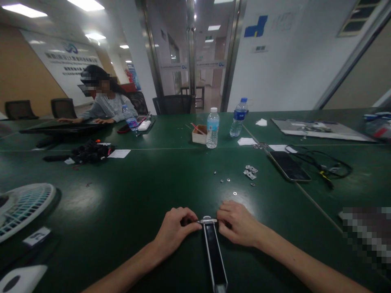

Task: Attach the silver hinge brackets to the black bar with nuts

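Observation:
A long black metal channel with silver edges [215, 254] lies on the green table [137, 195], running from the near edge away from me. My left hand [175, 230] is curled at the left of its far end, fingers pinched on a thin silver pin or tool that meets the channel's top. My right hand [238, 223] is closed at the right of that same end, fingertips pressed on a small silver bracket [207, 220]. Loose washers and screws [227, 181] and small metal hinges [250, 172] lie just beyond my hands.
A phone [288, 166] and black cables [324, 162] lie at right. Two water bottles [212, 127] and a small box [199, 134] stand mid-table. A white fan [21, 207] sits at left. Another person sits at the far left with a third bottle [131, 118].

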